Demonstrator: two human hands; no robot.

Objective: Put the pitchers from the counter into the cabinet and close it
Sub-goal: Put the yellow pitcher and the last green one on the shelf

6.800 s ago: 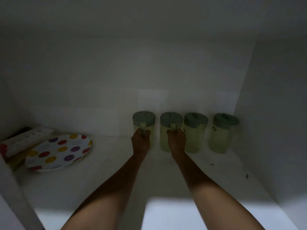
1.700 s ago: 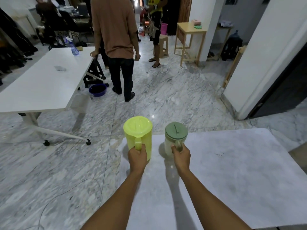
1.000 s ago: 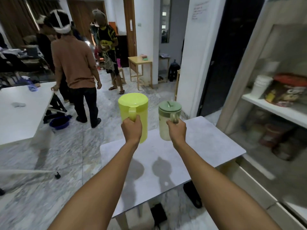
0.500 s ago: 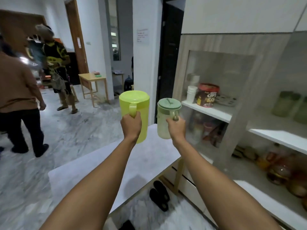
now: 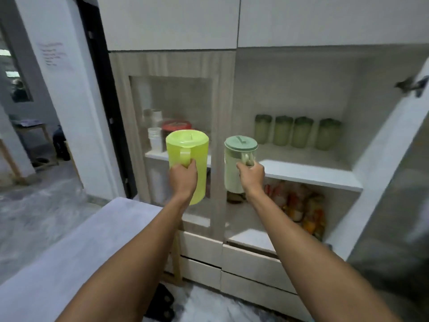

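- Standing open on the right, the cabinet door (image 5: 394,182) left the cabinet (image 5: 301,89) compartment exposed, with four green-lidded pitchers (image 5: 298,133) lined up at the back of its white shelf (image 5: 308,174).
- Blurred colourful packets (image 5: 299,210) filled the space under that shelf.
- A wood-grain frame post (image 5: 226,108) rose between the open compartment and a glass-fronted section (image 5: 171,105) on the left, where stacked white cups (image 5: 155,138) and a red-lidded container (image 5: 176,126) showed behind the glass.
- That post stood directly behind the gap between the two raised pitchers.
- A pale grey counter (image 5: 69,252) lay low on the left, under the left forearm.
- The left hand (image 5: 183,180) had its fingers wrapped tight around the handle of a lime-yellow pitcher (image 5: 188,159), held upright in front of the glass section.
- The right hand (image 5: 251,177) gripped the handle of a pale pitcher with a green lid (image 5: 239,159), fingers curled closed on it, upright, level with the shelf's front edge and not yet inside.
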